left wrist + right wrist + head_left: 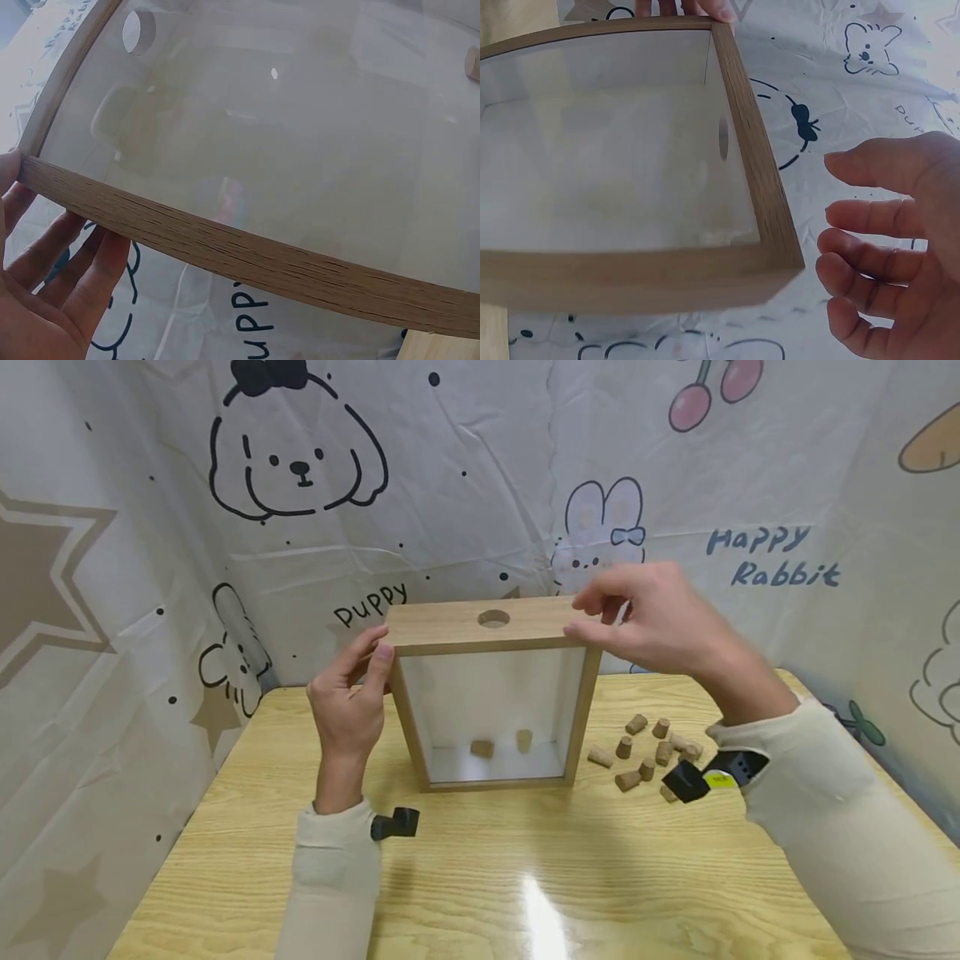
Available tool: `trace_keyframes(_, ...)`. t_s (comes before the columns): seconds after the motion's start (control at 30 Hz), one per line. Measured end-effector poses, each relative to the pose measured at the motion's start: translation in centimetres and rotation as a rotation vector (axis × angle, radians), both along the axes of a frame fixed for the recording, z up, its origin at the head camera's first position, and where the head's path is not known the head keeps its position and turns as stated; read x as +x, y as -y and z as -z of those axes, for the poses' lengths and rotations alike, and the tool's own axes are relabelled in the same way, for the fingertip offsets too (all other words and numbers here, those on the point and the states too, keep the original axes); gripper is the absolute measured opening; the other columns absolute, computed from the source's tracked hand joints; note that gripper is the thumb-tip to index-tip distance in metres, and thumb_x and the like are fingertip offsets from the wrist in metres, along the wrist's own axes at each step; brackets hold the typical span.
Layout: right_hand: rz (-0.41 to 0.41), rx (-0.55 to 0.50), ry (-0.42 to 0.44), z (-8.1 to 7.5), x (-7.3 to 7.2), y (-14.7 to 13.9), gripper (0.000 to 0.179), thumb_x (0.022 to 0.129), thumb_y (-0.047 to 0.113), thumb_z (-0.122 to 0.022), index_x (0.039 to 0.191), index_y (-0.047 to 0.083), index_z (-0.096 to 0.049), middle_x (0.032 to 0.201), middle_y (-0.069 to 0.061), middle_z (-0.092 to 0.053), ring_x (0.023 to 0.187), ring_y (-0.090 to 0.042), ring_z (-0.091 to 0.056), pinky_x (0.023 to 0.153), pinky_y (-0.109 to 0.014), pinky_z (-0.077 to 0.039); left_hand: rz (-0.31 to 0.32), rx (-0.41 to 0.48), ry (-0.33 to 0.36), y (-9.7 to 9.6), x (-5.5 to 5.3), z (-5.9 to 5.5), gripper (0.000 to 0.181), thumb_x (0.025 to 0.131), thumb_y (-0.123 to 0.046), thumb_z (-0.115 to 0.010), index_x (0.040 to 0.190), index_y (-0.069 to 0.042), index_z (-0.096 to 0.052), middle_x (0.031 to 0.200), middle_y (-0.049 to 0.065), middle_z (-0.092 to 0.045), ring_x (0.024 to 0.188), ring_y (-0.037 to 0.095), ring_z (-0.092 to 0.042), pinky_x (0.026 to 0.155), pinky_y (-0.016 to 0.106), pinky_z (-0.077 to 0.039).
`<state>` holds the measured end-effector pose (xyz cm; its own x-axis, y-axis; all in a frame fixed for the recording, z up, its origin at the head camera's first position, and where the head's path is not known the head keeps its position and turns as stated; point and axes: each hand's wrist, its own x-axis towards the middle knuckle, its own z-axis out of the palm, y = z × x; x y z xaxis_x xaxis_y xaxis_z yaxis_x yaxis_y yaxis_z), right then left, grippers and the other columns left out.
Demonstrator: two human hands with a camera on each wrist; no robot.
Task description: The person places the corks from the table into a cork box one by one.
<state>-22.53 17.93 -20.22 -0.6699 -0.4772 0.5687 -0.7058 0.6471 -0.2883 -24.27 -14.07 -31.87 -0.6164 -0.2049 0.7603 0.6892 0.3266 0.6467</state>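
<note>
The left hand [348, 710] grips the upper left corner of the wooden box [435, 625], its thumb on the front edge. The right hand [667, 618], fingers loosely bent around nothing, is just beside the box's upper right corner. The box stands upright on the table [450, 877], a round hole [493, 619] in its top. Inside it, at the bottom, sit two corks [482, 748]. Right of the box are scattered loose corks [664, 752]; behind it hangs a printed cloth [465, 527].

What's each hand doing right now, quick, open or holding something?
Left hand: holding the wooden box by its upper left corner.
Right hand: open, empty, by the upper right corner.
</note>
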Motion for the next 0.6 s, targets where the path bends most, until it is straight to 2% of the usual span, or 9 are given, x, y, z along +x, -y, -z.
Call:
trace_keyframes(0.33,0.070,0.034,-0.004,2.5,1.4,-3.3,0.016,0.082,0.012,-0.083,0.095,0.006,-0.077,0.081,0.002,-0.068,0.072,-0.011,-0.058,0.063,-0.023,-0.047,-0.016,-0.001,-0.010,0.0,-0.1,-0.2,0.023,0.095,-0.004,-0.069,0.117,-0.003,-0.074,0.105,0.012,-0.073,0.089,0.022,-0.071,0.060,0.022,-0.057)
trace_keyframes(0.6,0.105,0.048,0.002,5.4,1.8,-5.6,0.015,0.079,0.011,-0.083,0.093,0.008,-0.077,0.081,0.004,-0.068,0.071,-0.011,-0.058,0.061,-0.028,-0.050,-0.008,0.006,-0.010,0.0,-0.1,-0.1,0.023,0.094,-0.004,-0.069,0.116,-0.004,-0.075,0.104,0.011,-0.073,0.089,0.021,-0.071,0.059,0.021,-0.056)
